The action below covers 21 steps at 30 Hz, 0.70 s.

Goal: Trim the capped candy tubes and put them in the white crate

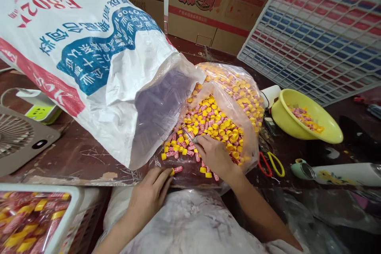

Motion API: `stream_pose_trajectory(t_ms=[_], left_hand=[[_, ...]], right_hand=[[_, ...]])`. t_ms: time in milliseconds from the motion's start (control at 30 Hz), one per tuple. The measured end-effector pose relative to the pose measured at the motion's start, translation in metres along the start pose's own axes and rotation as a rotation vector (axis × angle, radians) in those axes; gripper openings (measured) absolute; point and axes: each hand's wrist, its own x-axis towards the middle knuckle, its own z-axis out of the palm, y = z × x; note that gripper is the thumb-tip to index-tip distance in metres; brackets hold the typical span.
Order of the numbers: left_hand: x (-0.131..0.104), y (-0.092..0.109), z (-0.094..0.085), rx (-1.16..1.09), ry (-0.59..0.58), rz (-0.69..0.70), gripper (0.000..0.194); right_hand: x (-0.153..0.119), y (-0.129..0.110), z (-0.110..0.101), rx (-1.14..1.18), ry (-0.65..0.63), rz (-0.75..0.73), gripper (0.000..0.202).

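My left hand (pixel 152 190) rests at the table's front edge, its fingers closed on the yellow end of a small pink-and-white wrapped piece with a yellow cap (pixel 177 169). At the mouth of a clear plastic bag (pixel 250 143), my right hand (pixel 216 155) pinches a small, clear-looking thing (pixel 194 139) whose kind I cannot make out. Many yellow-capped pink pieces (pixel 220 125) fill the bag and spill onto the table to the left of that hand. Beside them gapes a large white woven sack (pixel 125 107), with clear plastic tube shapes inside.
On the right are a yellow bowl (pixel 309 107) with more pieces, red-and-yellow scissors (pixel 271 164) and a flowered flask (pixel 342 173). A fan (pixel 24 139) and power strip (pixel 43 112) stand left. Lower left is a filled white basket (pixel 77 202); cartons (pixel 205 4) and a wire rack (pixel 312 35) stand behind.
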Motion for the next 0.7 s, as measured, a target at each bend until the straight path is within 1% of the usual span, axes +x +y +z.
stream_pose_trajectory(t_ms=[100,200,267,333,367,400,467,533,633,700], left_hand=[[0.015,0.004,0.003,0.126,-0.081,0.028,0.021],[0.017,0.006,0.004,0.177,-0.156,-0.007,0.025],[0.013,0.005,0.004,0.187,-0.149,-0.007,0.029],[0.013,0.004,0.002,0.184,-0.114,0.011,0.024],[0.017,0.004,0.000,0.190,-0.093,0.025,0.020],[0.025,0.005,-0.002,0.202,-0.080,0.048,0.017],[0.049,0.010,-0.006,0.250,-0.096,0.113,0.015],[0.081,0.016,-0.006,0.306,-0.179,0.182,0.020],[0.126,0.024,0.006,0.355,-0.320,0.207,0.020],[0.145,0.025,0.017,0.352,-0.360,0.201,0.018]], right_hand=[[-0.010,-0.004,0.019,-0.026,-0.028,-0.011,0.005],[-0.014,-0.010,0.031,-0.011,-0.020,-0.099,0.007],[-0.015,-0.014,0.038,-0.023,0.003,-0.145,0.008],[-0.014,-0.016,0.044,-0.045,0.025,-0.165,0.007],[-0.013,-0.016,0.046,-0.056,0.033,-0.169,0.005],[-0.012,-0.016,0.049,-0.063,0.036,-0.173,0.004],[-0.011,-0.015,0.051,-0.061,0.044,-0.185,0.006],[-0.012,-0.015,0.050,-0.037,0.061,-0.189,0.006],[-0.020,-0.010,0.039,0.030,0.096,-0.125,0.010],[-0.027,-0.003,0.028,0.121,0.154,-0.043,0.007]])
